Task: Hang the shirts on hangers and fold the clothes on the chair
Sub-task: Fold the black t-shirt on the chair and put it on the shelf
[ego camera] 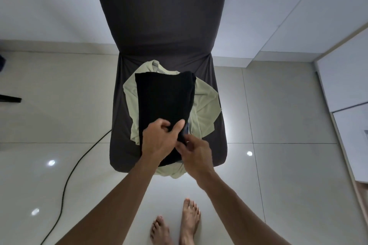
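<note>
- Closest to the camera: two bare feet (pixel 175 225) on the glossy tiled floor (pixel 288 165), with both forearms reaching forward over them.
- A black cable (pixel 65 183) snakes across the tiles on the left, running under the chair's near left corner.
- Right hand (pixel 196 152) is at the near right edge of the black garment (pixel 165 101), fingers curled and pinching the fabric there.
- Left hand (pixel 161 139) sits just beside it, pretty much touching, fingers bent and gripping the same near edge, thumb sticking up.
- The black garment is folded into a long rectangle on the seat of the dark covered chair (pixel 159 16).
- Under it lies a crumpled pale green shirt (pixel 205 105), spilling out on both sides and drooping over the seat's front edge.
- Furthest back: the chair's tall backrest against a white wall (pixel 49 2).
</note>
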Demonstrator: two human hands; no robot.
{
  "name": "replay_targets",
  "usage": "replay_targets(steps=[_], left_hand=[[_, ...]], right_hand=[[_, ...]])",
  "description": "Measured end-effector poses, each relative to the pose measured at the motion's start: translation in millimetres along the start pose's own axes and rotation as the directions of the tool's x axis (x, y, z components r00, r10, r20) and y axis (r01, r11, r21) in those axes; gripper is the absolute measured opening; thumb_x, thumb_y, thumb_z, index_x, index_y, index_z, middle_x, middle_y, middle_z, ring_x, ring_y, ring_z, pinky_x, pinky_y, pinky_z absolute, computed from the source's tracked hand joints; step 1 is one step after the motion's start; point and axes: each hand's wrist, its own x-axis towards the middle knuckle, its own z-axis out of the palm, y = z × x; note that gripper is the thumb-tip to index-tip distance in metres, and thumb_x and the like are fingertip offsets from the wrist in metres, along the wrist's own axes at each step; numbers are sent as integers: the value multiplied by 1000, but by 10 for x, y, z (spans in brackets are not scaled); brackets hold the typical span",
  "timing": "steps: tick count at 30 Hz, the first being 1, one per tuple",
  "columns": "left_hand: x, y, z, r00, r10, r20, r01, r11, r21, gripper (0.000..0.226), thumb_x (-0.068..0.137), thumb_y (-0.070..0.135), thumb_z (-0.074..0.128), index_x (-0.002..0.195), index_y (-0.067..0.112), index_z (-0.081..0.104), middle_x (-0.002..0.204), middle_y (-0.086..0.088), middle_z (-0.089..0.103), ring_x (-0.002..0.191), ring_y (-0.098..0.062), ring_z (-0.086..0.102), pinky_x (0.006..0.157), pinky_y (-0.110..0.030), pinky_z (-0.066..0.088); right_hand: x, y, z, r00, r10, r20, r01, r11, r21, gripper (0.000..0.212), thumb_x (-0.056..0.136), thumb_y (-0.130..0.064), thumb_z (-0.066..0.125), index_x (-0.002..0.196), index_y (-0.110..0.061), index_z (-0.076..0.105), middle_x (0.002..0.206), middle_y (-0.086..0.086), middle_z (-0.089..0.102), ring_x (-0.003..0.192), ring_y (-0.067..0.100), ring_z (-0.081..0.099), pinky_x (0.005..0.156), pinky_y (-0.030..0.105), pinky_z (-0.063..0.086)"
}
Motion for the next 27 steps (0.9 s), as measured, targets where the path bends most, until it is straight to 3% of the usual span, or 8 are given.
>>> replay_targets(steps=[3, 6, 11, 14, 17, 22, 25, 27], left_hand=[[201, 398, 10, 999, 30, 15, -32, 980, 196, 59, 83, 59, 67, 120, 14, 59, 109, -6, 67, 101, -26, 65, 82, -37, 52], [272, 599, 38, 992, 123, -1, -104, 843, 528, 44, 93, 39, 65, 121, 9, 50, 115, -13, 62, 106, -35, 62, 76, -40, 46], [259, 639, 77, 971, 234, 39, -184, 643, 743, 20, 98, 13, 54, 117, 7, 53, 116, -13, 61, 105, -34, 62, 74, -38, 46], [262, 607, 36, 977, 212, -34, -139, 749, 648, 19, 104, 18, 45, 114, 5, 53, 112, -17, 62, 102, -38, 62, 71, -39, 40], [298, 617, -105, 982, 156, -109, -83, 866, 494, 27, 105, 27, 40, 109, 4, 53, 105, -19, 63, 97, -40, 62, 69, -39, 36], [283, 757, -647, 982, 165, -89, -138, 957, 257, 36, 106, 32, 38, 79, 11, 48, 74, -1, 50, 71, -22, 50, 70, -36, 35], [218, 800, -1021, 997, 77, -13, -78, 989, -127, 40, 105, 33, 46, 81, 6, 62, 74, -12, 66, 69, -21, 64, 68, -39, 50], [178, 763, -1204, 999, -30, 39, 42, 937, -347, 38, 103, 36, 49, 86, 10, 71, 79, -7, 75, 74, -20, 72, 70, -34, 57]], right_hand=[[-16, -113, 133, 985, -158, 74, 163, 984, -69, 25, 99, -12, 59, 76, -22, 65, 58, -23, 58, 56, -1, 55, 53, 12, 40], [-10, -147, 242, 966, -216, 143, 237, 960, -148, 25, 100, -10, 51, 81, -15, 68, 74, -23, 53, 67, -3, 52, 62, 8, 35], [21, -142, 302, 948, -200, 247, 241, 959, -147, 33, 97, -13, 47, 71, -33, 52, 89, -5, 61, 85, 16, 59, 80, 39, 49], [38, -165, 92, 923, -176, 342, 203, 978, -45, 26, 90, -9, 54, 69, -24, 56, 74, 0, 62, 69, 10, 58, 65, 29, 49], [176, -115, -102, 960, -32, 279, -12, 988, 156, 11, 81, -27, 56, 83, -26, 67, 87, 7, 67, 88, 17, 66, 79, 42, 59], [552, -259, -271, 964, 216, 158, -239, 960, 145, 37, 98, -51, 54, 109, -17, 65, 104, 6, 71, 91, 18, 70, 77, 34, 60], [782, -234, -319, 916, 309, 257, -351, 926, 138, 71, 80, -80, 57, 117, -21, 68, 106, 4, 70, 101, 21, 66, 89, 37, 52], [646, -528, -369, 887, 318, 334, -411, 874, 258, 77, 77, -76, 63, 126, -17, 66, 103, 1, 74, 99, 16, 69, 98, 32, 50]])
